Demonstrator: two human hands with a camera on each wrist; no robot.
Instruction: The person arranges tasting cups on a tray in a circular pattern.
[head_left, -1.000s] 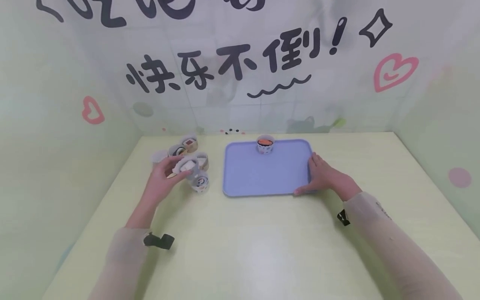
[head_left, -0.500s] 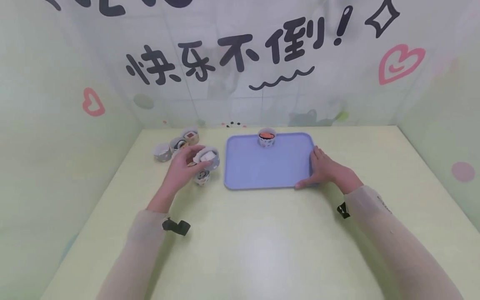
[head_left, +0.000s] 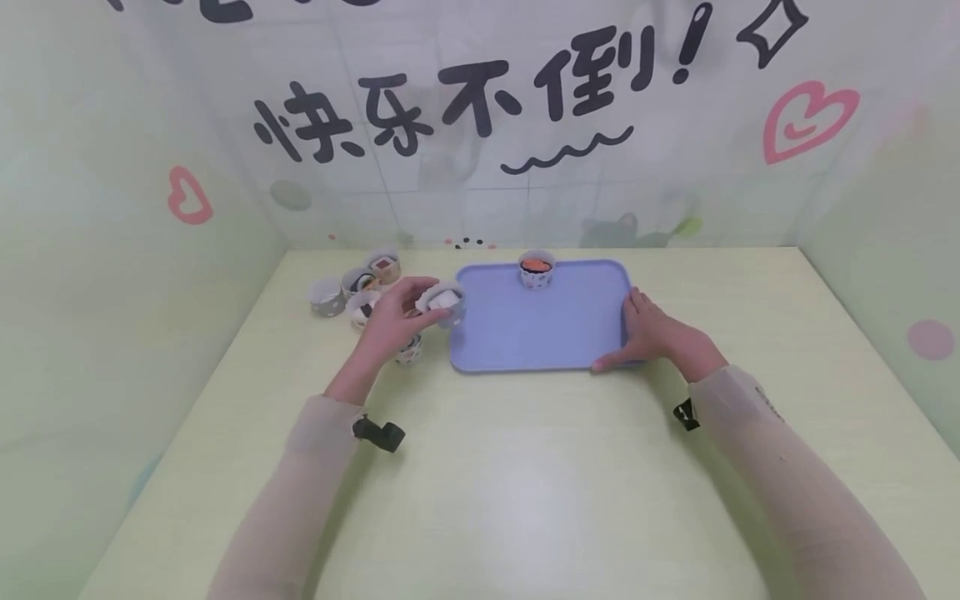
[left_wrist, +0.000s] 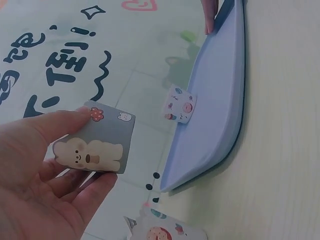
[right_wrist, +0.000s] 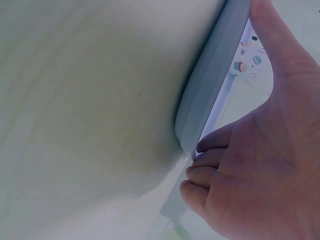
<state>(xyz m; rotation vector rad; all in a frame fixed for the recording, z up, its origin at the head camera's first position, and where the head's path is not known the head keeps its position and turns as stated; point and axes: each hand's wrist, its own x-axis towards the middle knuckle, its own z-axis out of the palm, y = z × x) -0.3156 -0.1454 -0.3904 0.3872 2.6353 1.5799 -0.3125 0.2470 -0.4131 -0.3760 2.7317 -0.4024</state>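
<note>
Holding grey cup (left_wrist: 102, 145) near tray (head_left: 536, 329) — left hand (head_left: 393, 321); touching tray — right hand (head_left: 651, 332).

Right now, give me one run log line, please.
left hand: holds cup near left edge of tray; right hand: holds tray's right side; tray: second cup at back edge; other cups: left of tray

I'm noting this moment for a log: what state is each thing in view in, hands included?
Left hand, gripping the bear cup
Bear cup, held off the table, something white inside
Right hand, holding the tray at its right end
Tray, lying on the table
Orange-topped cup, upright on the tray, by the far edge
Other cups, standing on the table, some partly hidden
</note>
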